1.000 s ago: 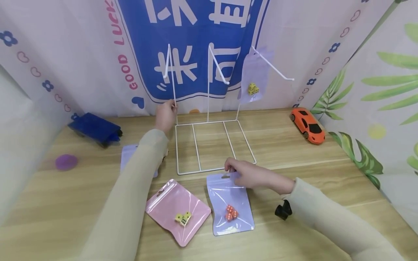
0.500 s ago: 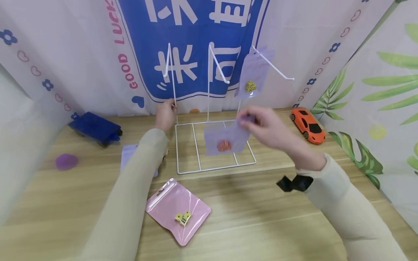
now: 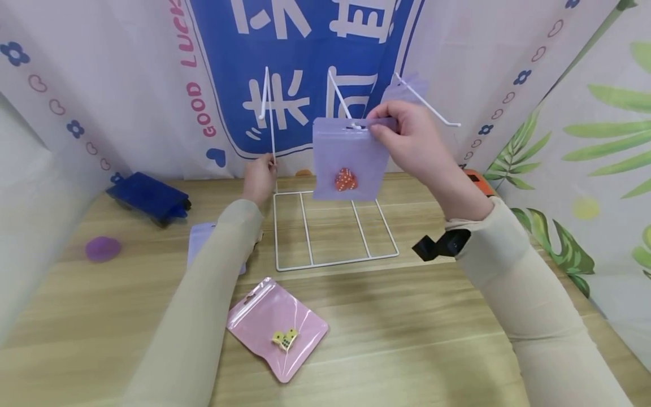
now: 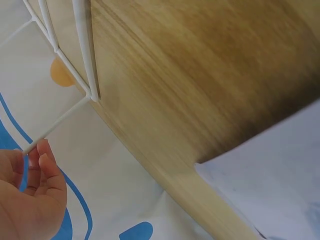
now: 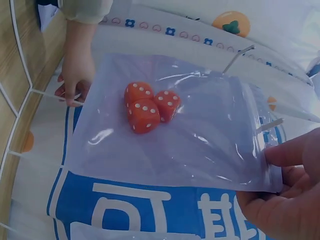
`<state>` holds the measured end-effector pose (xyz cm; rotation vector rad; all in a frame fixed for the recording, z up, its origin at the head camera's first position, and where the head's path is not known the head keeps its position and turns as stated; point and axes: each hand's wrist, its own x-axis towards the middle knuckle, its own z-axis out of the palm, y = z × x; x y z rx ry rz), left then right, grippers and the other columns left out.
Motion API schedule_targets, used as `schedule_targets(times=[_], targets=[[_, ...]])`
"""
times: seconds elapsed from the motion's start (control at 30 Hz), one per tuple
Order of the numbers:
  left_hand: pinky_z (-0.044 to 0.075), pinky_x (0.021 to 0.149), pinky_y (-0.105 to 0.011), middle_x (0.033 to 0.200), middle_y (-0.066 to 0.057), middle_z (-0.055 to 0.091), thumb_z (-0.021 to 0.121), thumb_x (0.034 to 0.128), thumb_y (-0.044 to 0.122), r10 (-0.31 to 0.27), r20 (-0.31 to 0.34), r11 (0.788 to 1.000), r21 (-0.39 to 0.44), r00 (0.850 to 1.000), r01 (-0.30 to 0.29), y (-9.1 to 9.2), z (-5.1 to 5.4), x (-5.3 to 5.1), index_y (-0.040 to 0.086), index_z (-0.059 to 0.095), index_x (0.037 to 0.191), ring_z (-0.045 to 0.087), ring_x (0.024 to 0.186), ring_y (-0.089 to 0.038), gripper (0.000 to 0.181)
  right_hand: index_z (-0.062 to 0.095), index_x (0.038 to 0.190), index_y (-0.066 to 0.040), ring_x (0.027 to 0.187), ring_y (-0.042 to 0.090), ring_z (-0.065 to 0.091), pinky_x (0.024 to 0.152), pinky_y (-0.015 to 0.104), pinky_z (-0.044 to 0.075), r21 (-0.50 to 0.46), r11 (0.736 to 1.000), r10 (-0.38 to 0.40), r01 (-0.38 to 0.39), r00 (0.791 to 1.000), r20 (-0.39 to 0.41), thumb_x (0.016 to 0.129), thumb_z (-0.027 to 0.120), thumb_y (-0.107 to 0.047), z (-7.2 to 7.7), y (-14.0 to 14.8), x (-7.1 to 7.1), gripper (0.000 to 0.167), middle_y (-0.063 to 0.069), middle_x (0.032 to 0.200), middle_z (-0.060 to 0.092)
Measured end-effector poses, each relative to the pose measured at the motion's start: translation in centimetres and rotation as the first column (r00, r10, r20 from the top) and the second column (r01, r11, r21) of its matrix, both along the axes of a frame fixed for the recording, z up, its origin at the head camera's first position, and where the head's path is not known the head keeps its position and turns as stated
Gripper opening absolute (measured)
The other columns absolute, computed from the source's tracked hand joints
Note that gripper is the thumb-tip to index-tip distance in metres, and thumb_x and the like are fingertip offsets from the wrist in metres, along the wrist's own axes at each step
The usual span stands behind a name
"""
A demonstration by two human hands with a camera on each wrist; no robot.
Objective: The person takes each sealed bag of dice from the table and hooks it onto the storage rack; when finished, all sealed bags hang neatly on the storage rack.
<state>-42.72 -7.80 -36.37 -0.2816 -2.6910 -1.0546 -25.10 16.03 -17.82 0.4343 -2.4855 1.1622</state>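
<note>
My right hand (image 3: 418, 144) pinches the top right corner of a purple zip bag (image 3: 328, 150) between thumb and fingers. Orange-red dice (image 3: 346, 179) show through the bag, which hangs upright at the tip of the middle hook (image 3: 339, 96). In the right wrist view the white hook tip (image 5: 270, 125) shows at the bag's hang hole. My left hand (image 3: 258, 181) grips the left upright of the white wire rack (image 3: 335, 264); the left wrist view shows fingers (image 4: 46, 165) pinching that wire. Behind my right hand, another purple bag (image 3: 407, 93) hangs on the right hook (image 3: 432, 107), partly hidden.
A pink bag with yellow dice (image 3: 300, 316) lies in front of the rack. Another purple bag (image 3: 200, 240) is partly under my left forearm. A blue toy vehicle (image 3: 147, 195) and a purple round object (image 3: 103, 249) sit left. An orange toy car (image 3: 479, 182) is mostly hidden at right.
My right hand has lifted the purple bag with orange-red dice from the table, up and back to the middle hook. My left hand stays on the rack's upright.
</note>
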Motion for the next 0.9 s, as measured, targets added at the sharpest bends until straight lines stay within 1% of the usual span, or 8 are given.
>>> schedule_targets(times=[0.1, 0.27, 0.37, 0.43, 0.5, 0.6, 0.7, 0.9], targets=[[0.049, 0.074, -0.036, 0.096, -0.016, 0.062, 0.046, 0.0945, 0.006, -0.003, -0.005, 1.0, -0.001, 1.0, 0.003, -0.1, -0.1, 0.0, -0.003, 0.059, 0.105, 0.057, 0.084, -0.027, 0.019, 0.061, 0.095, 0.005, 0.069, 0.019, 0.044, 0.058, 0.022, 0.038, 0.014, 0.999, -0.029, 0.029, 1.0, 0.003, 0.091, 0.05, -0.002, -0.2, -0.4, -1.4, 0.013, 0.013, 0.083, 0.055], [0.05, 0.073, -0.035, 0.095, -0.016, 0.063, 0.047, 0.094, 0.006, -0.009, -0.002, 1.0, -0.004, 1.0, 0.009, -0.1, -0.2, 0.2, -0.003, 0.059, 0.105, 0.058, 0.084, -0.027, 0.018, 0.06, 0.097, 0.005, 0.081, 0.017, 0.049, 0.07, 0.023, 0.044, 0.017, 0.995, -0.099, 0.098, 0.994, 0.039, 0.089, 0.05, -0.002, -0.4, -1.0, -4.5, 0.014, 0.013, 0.095, 0.06], [0.05, 0.074, -0.035, 0.096, -0.017, 0.063, 0.048, 0.0939, 0.006, -0.017, 0.003, 1.0, 0.002, 1.0, 0.017, 0.1, -0.4, 0.4, -0.003, 0.059, 0.104, 0.059, 0.085, -0.028, 0.018, 0.06, 0.098, 0.005, 0.085, 0.016, 0.049, 0.072, 0.022, 0.043, -0.005, 0.989, -0.144, 0.145, 0.988, 0.057, 0.088, 0.05, -0.001, -0.7, -1.2, -6.3, 0.015, 0.011, 0.096, 0.059], [0.051, 0.074, -0.035, 0.096, -0.018, 0.063, 0.048, 0.0938, 0.006, -0.02, -0.002, 1.0, 0.002, 1.0, 0.02, 0.2, -0.5, 0.5, -0.003, 0.059, 0.103, 0.059, 0.085, -0.028, 0.017, 0.06, 0.098, 0.005, 0.085, 0.015, 0.049, 0.073, 0.021, 0.042, -0.04, 0.985, -0.162, 0.166, 0.984, 0.077, 0.088, 0.05, -0.001, -0.9, -1.4, -7.4, 0.015, 0.011, 0.095, 0.058], [0.051, 0.075, -0.036, 0.096, -0.018, 0.063, 0.048, 0.0936, 0.006, -0.027, -0.008, 1.0, 0.003, 1.0, 0.027, 0.3, -0.6, 0.6, -0.003, 0.059, 0.102, 0.06, 0.086, -0.029, 0.016, 0.06, 0.099, 0.004, 0.086, 0.014, 0.049, 0.074, 0.021, 0.043, -0.081, 0.978, -0.183, 0.193, 0.976, 0.116, 0.089, 0.05, -0.001, -1.0, -1.6, -8.3, 0.015, 0.009, 0.097, 0.057], [0.05, 0.074, -0.036, 0.095, -0.018, 0.064, 0.049, 0.0932, 0.005, -0.032, -0.017, 0.999, -0.004, 0.999, 0.032, 0.5, -0.7, 0.8, -0.003, 0.06, 0.101, 0.06, 0.085, -0.029, 0.016, 0.058, 0.101, 0.002, 0.089, 0.014, 0.049, 0.076, 0.021, 0.043, -0.131, 0.964, -0.207, 0.232, 0.961, 0.181, 0.09, 0.049, -0.003, -1.0, -1.8, -9.6, 0.015, 0.008, 0.101, 0.057], [0.051, 0.074, -0.036, 0.094, -0.018, 0.064, 0.049, 0.0929, 0.005, -0.034, -0.019, 0.999, -0.006, 0.999, 0.034, 0.6, -0.7, 1.0, -0.003, 0.06, 0.101, 0.06, 0.084, -0.028, 0.015, 0.057, 0.103, -0.001, 0.093, 0.013, 0.048, 0.077, 0.021, 0.043, -0.137, 0.954, -0.234, 0.268, 0.946, 0.224, 0.092, 0.048, -0.006, -0.9, -2.0, -10.6, 0.015, 0.006, 0.107, 0.055], [0.051, 0.073, -0.036, 0.091, -0.018, 0.064, 0.049, 0.0932, 0.006, -0.026, -0.019, 1.0, -0.013, 0.999, 0.026, 0.7, -0.7, 1.3, -0.003, 0.059, 0.1, 0.06, 0.083, -0.029, 0.015, 0.058, 0.105, -0.002, 0.099, 0.013, 0.047, 0.08, 0.02, 0.041, -0.112, 0.944, -0.278, 0.31, 0.931, 0.235, 0.093, 0.048, -0.009, -0.8, -1.9, -11.8, 0.017, 0.005, 0.109, 0.055]])
